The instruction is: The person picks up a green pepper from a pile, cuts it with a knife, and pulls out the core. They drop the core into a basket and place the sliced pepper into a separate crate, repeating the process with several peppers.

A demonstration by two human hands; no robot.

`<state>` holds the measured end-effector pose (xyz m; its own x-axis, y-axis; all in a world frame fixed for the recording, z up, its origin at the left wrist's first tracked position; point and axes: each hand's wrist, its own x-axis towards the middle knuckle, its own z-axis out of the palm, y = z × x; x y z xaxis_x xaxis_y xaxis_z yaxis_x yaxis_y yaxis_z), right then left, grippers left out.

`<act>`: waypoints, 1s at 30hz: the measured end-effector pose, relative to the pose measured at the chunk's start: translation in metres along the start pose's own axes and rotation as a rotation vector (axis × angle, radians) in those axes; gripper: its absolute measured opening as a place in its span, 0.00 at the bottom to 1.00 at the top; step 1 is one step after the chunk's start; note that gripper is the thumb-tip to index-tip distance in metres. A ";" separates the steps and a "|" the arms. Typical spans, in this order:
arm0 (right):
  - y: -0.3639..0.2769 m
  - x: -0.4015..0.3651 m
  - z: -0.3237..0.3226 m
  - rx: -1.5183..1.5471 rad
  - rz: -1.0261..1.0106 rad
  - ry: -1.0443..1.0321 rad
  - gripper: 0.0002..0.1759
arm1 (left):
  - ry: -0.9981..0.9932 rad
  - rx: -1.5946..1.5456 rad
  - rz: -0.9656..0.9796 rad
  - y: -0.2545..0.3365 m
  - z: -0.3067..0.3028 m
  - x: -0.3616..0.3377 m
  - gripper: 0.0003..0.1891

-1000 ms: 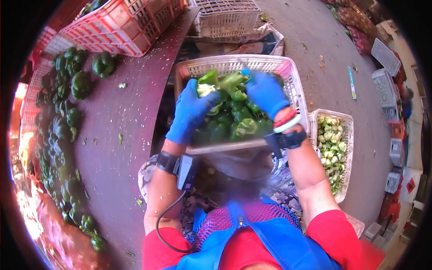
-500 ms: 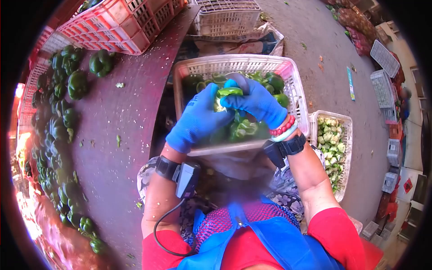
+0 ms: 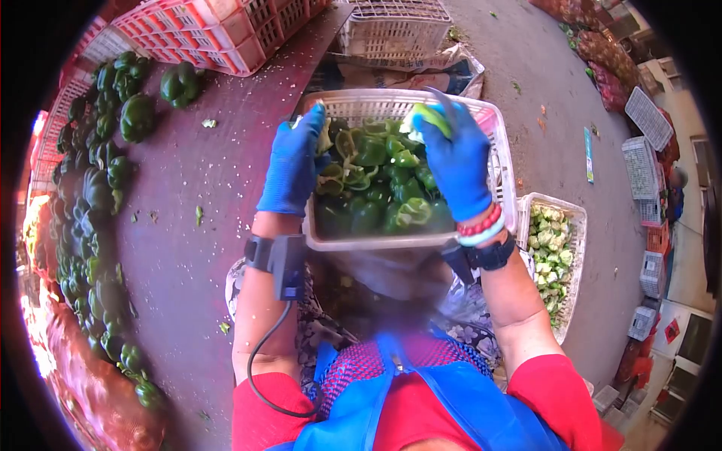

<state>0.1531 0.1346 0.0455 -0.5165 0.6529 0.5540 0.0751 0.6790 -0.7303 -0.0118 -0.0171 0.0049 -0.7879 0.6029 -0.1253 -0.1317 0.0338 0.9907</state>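
Observation:
Both my hands wear blue gloves over a white plastic crate (image 3: 383,244) of cut green bell peppers (image 3: 368,150). My left hand (image 3: 295,165), over the crate's left side, is closed around a pale piece of bell pepper (image 3: 325,137), mostly hidden by the fingers. On the right side, my right hand (image 3: 460,154) grips a green bell pepper piece (image 3: 430,120) with white seedy flesh showing. A dark curved knife blade (image 3: 442,101) juts up from this same hand; its handle is hidden.
Whole green bell peppers (image 3: 98,192) lie along the left of a dark tabletop (image 3: 180,165), below a pink crate (image 3: 226,37). To my right stands a smaller crate of pale pepper cores (image 3: 553,248). Another white crate (image 3: 395,34) is beyond; sacks (image 3: 609,56) lie farther off.
My hands were together over the crate on one bell pepper. Now they are apart, left and right, each with a piece, and the cut peppers between them show.

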 end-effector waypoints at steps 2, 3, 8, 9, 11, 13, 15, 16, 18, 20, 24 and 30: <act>0.026 -0.005 0.001 0.067 0.156 -0.240 0.24 | -0.107 -0.268 -0.139 0.015 0.006 -0.016 0.22; 0.026 -0.006 0.007 0.126 0.131 -0.263 0.27 | -0.175 -0.401 -0.236 0.017 0.010 -0.015 0.21; 0.015 -0.013 0.016 0.164 -0.044 -0.538 0.35 | -0.559 -0.487 -0.399 0.000 0.017 -0.007 0.25; 0.017 -0.016 0.019 0.126 -0.056 -0.546 0.33 | -0.601 -0.487 -0.395 0.000 0.022 -0.008 0.26; 0.023 -0.017 0.024 0.027 -0.099 -0.545 0.31 | -0.662 -0.308 -0.202 0.003 0.026 -0.015 0.19; 0.027 -0.016 0.026 -0.046 -0.133 -0.517 0.29 | -0.620 -0.064 -0.028 0.011 0.027 -0.022 0.17; 0.029 -0.014 0.026 -0.067 -0.142 -0.475 0.26 | -0.610 0.019 0.037 0.009 0.025 -0.027 0.19; 0.027 -0.014 0.027 -0.059 -0.146 -0.452 0.25 | -0.604 0.061 0.069 0.008 0.023 -0.029 0.20; 0.018 -0.013 0.027 -0.042 -0.155 -0.408 0.23 | -0.606 0.091 0.110 0.009 0.020 -0.031 0.19; 0.005 -0.009 0.024 -0.019 -0.144 -0.399 0.22 | -0.609 0.071 0.114 0.014 0.019 -0.034 0.18; 0.005 -0.012 0.024 -0.005 -0.194 -0.346 0.22 | -0.610 0.024 0.106 0.015 0.022 -0.035 0.15; -0.008 -0.014 0.027 0.560 0.519 -0.244 0.18 | -0.565 0.055 -0.001 0.000 0.021 -0.029 0.14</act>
<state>0.1368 0.1105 0.0327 -0.7101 0.7034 0.0323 -0.0487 -0.0033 -0.9988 0.0237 -0.0178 0.0092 -0.3412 0.9353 -0.0937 -0.0890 0.0671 0.9938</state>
